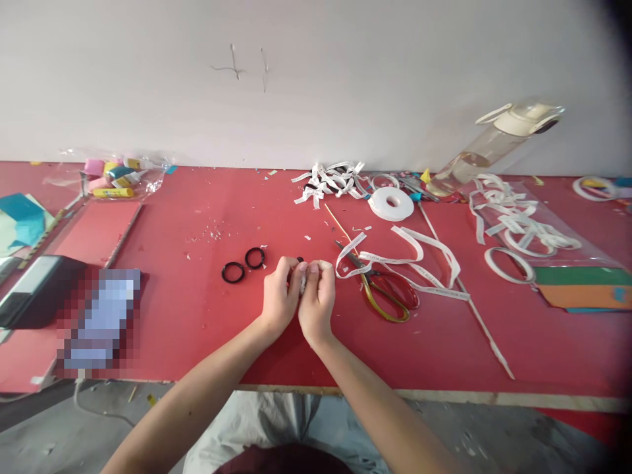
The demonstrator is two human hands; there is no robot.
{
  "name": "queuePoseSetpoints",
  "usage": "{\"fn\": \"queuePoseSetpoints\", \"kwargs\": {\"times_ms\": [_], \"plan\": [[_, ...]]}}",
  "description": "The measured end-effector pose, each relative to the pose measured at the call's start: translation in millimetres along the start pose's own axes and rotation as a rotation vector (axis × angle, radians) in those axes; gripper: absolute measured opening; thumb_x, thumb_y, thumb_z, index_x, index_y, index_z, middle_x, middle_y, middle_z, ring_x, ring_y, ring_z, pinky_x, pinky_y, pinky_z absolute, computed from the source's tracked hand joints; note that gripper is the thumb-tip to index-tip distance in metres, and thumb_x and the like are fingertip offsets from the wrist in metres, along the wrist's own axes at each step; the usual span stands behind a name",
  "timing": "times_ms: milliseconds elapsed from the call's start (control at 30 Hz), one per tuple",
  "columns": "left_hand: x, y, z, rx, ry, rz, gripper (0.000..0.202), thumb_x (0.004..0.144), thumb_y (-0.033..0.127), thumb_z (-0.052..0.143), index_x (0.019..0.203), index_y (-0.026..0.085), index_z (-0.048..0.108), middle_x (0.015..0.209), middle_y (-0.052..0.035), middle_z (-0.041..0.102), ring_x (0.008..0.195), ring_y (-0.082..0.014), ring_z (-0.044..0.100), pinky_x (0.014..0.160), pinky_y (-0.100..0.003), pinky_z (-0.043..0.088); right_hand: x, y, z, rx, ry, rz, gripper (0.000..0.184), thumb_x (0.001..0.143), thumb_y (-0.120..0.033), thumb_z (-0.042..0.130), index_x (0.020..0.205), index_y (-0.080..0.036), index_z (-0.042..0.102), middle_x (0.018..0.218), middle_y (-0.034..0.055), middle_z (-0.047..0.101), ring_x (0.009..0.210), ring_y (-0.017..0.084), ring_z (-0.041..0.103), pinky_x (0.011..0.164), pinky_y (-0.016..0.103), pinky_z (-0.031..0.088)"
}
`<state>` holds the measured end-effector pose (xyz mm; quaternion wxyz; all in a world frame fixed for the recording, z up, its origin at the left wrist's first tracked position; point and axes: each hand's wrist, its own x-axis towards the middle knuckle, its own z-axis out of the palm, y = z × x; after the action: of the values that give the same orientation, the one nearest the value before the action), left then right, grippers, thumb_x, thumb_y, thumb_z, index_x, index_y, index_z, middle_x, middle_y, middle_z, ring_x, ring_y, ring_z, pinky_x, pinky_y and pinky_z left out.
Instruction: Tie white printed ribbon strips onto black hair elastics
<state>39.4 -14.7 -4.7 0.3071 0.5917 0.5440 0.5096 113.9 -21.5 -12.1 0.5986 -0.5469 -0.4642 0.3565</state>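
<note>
My left hand (281,296) and my right hand (316,299) meet over the red table, thumbs side by side and fingers curled in. Between them shows a bit of a black hair tie (299,259) with something white, probably ribbon, against it; most of it is hidden by the fingers. Two black hair ties (233,272) lie flat to the left of my hands. Just right of them are scissors (378,289) with red and yellow handles, partly under a loose length of white printed ribbon (419,271).
Behind lie a pile of ribbon-tied hair ties (332,181) and a white tape roll (391,204). A thin stick (486,332), ribbon bundle (523,214) and tilted water bottle (494,145) are right. A phone (103,319) and black device (42,293) sit left.
</note>
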Motion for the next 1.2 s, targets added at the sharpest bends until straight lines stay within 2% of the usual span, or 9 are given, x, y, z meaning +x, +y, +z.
{"fn": "queuePoseSetpoints", "kwargs": {"times_ms": [100,233,367,500,567,733,900,1033,1200], "plan": [[-1.1,1.7,2.0,-0.037,0.027,-0.015,0.028,0.098,0.043,0.049,0.081,0.020,0.050,0.057,0.0052,0.054,0.048,-0.0084,0.046,0.049,-0.018,0.035,-0.2,-2.0,-0.9,0.016,0.004,0.012,0.035,0.100,-0.053,0.038,0.087,-0.021,0.043,0.073,-0.0020,0.051,0.058,0.009,0.049,0.052,0.020,0.043],[-0.8,4.0,5.1,-0.095,0.086,-0.078,0.029,0.097,0.044,0.050,0.081,0.020,0.049,0.058,0.0056,0.053,0.049,-0.0081,0.044,0.048,-0.018,0.035,0.2,-3.1,-0.8,0.034,0.042,0.040,0.036,0.099,-0.054,0.041,0.086,-0.020,0.045,0.075,-0.0012,0.051,0.064,0.010,0.051,0.058,0.021,0.047],[1.3,3.5,4.8,-0.086,0.044,-0.073,0.029,0.097,0.045,0.051,0.080,0.020,0.049,0.059,0.0049,0.054,0.050,-0.0082,0.046,0.048,-0.018,0.035,-0.5,-2.4,1.0,0.116,0.008,0.111,0.036,0.099,-0.054,0.041,0.087,-0.020,0.045,0.075,-0.0017,0.049,0.063,0.009,0.050,0.056,0.020,0.047],[2.0,2.5,2.4,-0.065,0.025,-0.053,0.030,0.097,0.046,0.051,0.081,0.020,0.049,0.058,0.0051,0.054,0.048,-0.0083,0.046,0.047,-0.018,0.034,-1.2,-2.7,1.4,0.139,-0.049,0.092,0.034,0.098,-0.054,0.044,0.093,-0.020,0.046,0.081,0.0011,0.056,0.071,0.011,0.057,0.062,0.022,0.051],[1.5,2.9,1.7,-0.082,0.027,-0.064,0.030,0.097,0.046,0.050,0.081,0.020,0.049,0.058,0.0052,0.053,0.048,-0.0081,0.045,0.047,-0.018,0.034,-0.8,-3.2,0.6,0.126,-0.055,0.092,0.033,0.098,-0.054,0.044,0.094,-0.021,0.046,0.081,0.0014,0.058,0.070,0.012,0.058,0.061,0.022,0.051],[-0.9,4.6,2.5,-0.192,0.043,-0.116,0.032,0.096,0.048,0.052,0.080,0.020,0.048,0.059,0.0053,0.051,0.050,-0.0080,0.043,0.049,-0.018,0.035,0.2,-4.2,-1.4,0.075,-0.046,0.038,0.033,0.099,-0.052,0.042,0.091,-0.021,0.045,0.078,0.0011,0.058,0.065,0.011,0.057,0.055,0.021,0.048],[0.6,5.4,5.1,-0.321,0.054,-0.178,0.033,0.096,0.048,0.053,0.078,0.020,0.047,0.059,0.0057,0.048,0.052,-0.0080,0.042,0.048,-0.017,0.035,0.9,-2.9,-0.1,0.120,-0.021,0.088,0.034,0.097,-0.053,0.046,0.088,-0.020,0.046,0.075,-0.0003,0.055,0.061,0.010,0.054,0.051,0.019,0.045],[2.8,7.0,5.1,-0.229,0.043,-0.173,0.033,0.096,0.048,0.051,0.079,0.020,0.048,0.059,0.0053,0.050,0.052,-0.0083,0.044,0.050,-0.018,0.036,1.8,-3.7,0.1,0.069,0.019,0.086,0.032,0.098,-0.051,0.045,0.090,-0.020,0.047,0.078,0.0004,0.056,0.065,0.011,0.055,0.057,0.021,0.048],[-0.1,5.3,3.6,0.007,-0.068,-0.073,0.024,0.098,0.045,0.049,0.094,0.021,0.053,0.072,0.0010,0.065,0.061,-0.0122,0.059,0.057,-0.021,0.041,2.7,-5.4,-1.4,0.010,0.082,0.049,0.032,0.098,-0.051,0.044,0.088,-0.021,0.045,0.078,0.0004,0.056,0.069,0.012,0.057,0.064,0.025,0.050]]}}
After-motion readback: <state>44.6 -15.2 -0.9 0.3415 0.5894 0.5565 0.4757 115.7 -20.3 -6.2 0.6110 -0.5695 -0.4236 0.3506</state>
